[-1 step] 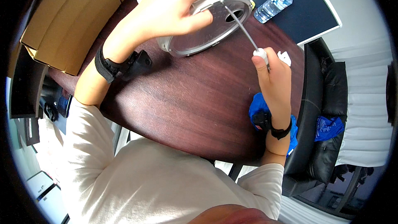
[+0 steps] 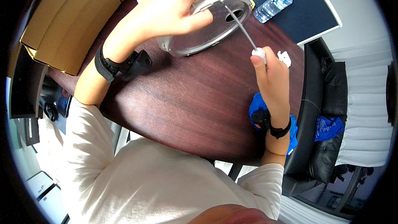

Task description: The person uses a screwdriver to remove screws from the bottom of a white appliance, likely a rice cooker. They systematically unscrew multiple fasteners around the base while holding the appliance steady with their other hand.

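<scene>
At the far side of the table stands a white round housing with a clear, disc-shaped front, tilted toward me; a dark round opening shows in the disc. My left hand grips its rim from above, thumb lying across the front; some fingertips are cut off by the picture's edge. In my right hand is a screwdriver, fingers wrapped round its white handle. Its long metal shaft points up and left, the tip meeting the inner edge of the rim near my left hand. What the tip sits on is too small to tell.
A water bottle with a blue cap lies right of the housing. Crumpled white paper is beside my right hand, and blue cloth or plastic lies under my right wrist. Cardboard stands at far left; a black sofa borders the right.
My right hand and the screwdriver handle have shifted very slightly left. The left hand and the housing look the same.
</scene>
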Action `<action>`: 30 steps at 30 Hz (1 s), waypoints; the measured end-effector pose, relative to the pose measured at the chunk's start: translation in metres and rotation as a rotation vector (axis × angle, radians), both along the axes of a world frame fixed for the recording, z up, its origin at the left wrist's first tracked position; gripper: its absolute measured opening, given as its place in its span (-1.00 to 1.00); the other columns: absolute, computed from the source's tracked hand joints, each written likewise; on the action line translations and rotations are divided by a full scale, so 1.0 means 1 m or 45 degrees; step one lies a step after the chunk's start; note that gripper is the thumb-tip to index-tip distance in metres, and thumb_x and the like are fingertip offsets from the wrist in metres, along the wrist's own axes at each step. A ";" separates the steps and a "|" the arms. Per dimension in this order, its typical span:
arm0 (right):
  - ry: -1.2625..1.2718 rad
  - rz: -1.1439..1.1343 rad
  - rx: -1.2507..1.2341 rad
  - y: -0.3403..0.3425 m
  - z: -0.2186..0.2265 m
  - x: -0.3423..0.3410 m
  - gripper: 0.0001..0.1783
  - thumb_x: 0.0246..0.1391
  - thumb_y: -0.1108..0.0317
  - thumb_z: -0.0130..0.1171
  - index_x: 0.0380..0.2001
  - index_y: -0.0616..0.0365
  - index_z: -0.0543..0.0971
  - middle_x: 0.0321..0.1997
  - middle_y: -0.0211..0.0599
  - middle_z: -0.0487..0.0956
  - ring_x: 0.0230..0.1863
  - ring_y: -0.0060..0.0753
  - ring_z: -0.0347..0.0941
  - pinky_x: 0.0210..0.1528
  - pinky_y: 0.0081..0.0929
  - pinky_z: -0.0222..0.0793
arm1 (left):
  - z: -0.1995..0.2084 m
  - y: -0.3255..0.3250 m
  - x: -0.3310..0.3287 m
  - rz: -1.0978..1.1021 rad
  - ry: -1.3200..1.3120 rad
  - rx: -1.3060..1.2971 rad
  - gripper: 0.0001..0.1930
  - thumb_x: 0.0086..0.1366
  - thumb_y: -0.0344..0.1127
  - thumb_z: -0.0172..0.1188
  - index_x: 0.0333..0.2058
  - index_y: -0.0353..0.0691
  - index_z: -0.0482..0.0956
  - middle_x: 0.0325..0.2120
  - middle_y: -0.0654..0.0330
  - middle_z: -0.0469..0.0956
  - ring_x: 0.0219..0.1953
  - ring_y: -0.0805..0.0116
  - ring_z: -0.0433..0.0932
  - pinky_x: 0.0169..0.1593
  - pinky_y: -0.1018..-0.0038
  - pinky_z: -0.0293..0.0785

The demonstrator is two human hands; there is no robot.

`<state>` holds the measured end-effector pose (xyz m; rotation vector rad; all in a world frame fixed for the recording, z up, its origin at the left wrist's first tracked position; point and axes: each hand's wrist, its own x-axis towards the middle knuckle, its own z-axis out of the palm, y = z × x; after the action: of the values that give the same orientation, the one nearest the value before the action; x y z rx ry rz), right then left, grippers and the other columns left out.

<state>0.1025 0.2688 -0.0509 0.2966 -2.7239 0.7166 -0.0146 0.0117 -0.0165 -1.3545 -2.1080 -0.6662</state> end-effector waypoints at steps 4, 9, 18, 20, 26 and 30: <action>-0.053 0.085 -0.115 -0.003 -0.019 -0.005 -0.60 0.26 0.05 0.07 -0.39 0.22 0.38 -0.57 -0.03 0.46 -0.52 0.10 0.45 -0.51 -0.22 0.29 | -0.004 0.001 0.001 0.023 0.053 0.016 -0.31 0.01 -0.11 0.09 0.14 -0.30 0.36 0.15 -0.26 0.29 0.22 -0.32 0.19 0.26 -0.15 0.07; -0.293 0.252 -0.386 0.002 -0.033 -0.015 -0.54 0.32 -0.01 -0.04 -0.43 0.21 0.34 -0.64 -0.15 0.38 -0.65 -0.19 0.38 -0.58 -0.34 0.23 | 0.003 0.001 0.009 0.061 -0.003 -0.028 -0.31 0.01 -0.12 0.10 0.15 -0.30 0.36 0.15 -0.26 0.29 0.22 -0.34 0.20 0.27 -0.15 0.06; -0.880 0.440 -1.160 -0.016 -0.040 -0.002 -0.46 0.33 -0.15 -0.19 -0.41 0.14 0.33 -0.67 -0.42 0.33 -0.74 -0.66 0.21 -0.71 -0.68 0.11 | -0.003 0.002 0.002 0.055 0.049 -0.012 -0.31 0.01 -0.12 0.11 0.15 -0.30 0.37 0.16 -0.26 0.29 0.22 -0.33 0.21 0.27 -0.14 0.06; -0.928 0.458 -1.235 -0.021 -0.042 0.000 -0.42 0.32 -0.20 -0.22 -0.39 0.16 0.33 -0.67 -0.40 0.33 -0.76 -0.64 0.22 -0.73 -0.66 0.11 | -0.001 0.002 0.003 0.061 0.024 -0.015 -0.31 0.01 -0.11 0.11 0.15 -0.29 0.37 0.16 -0.26 0.29 0.22 -0.33 0.21 0.28 -0.14 0.06; -0.889 0.464 -1.188 -0.020 -0.044 -0.001 -0.48 0.34 -0.14 -0.19 -0.38 0.15 0.34 -0.66 -0.41 0.35 -0.71 -0.65 0.27 -0.68 -0.66 0.15 | -0.002 0.003 0.000 0.036 0.023 -0.003 -0.30 0.00 -0.10 0.11 0.15 -0.28 0.37 0.16 -0.25 0.29 0.22 -0.32 0.21 0.28 -0.13 0.05; -0.589 0.282 -0.795 -0.013 -0.027 -0.002 -0.54 0.35 -0.02 -0.10 -0.45 0.15 0.34 -0.67 -0.45 0.37 -0.69 -0.65 0.30 -0.66 -0.59 0.18 | -0.001 0.000 0.001 0.043 0.028 -0.010 -0.31 -0.01 -0.11 0.12 0.14 -0.28 0.38 0.15 -0.24 0.30 0.21 -0.30 0.23 0.25 -0.12 0.08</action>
<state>0.1004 0.2558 -0.0781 0.3098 -2.6976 1.8343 -0.0132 0.0116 -0.0173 -1.3213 -2.1140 -0.6268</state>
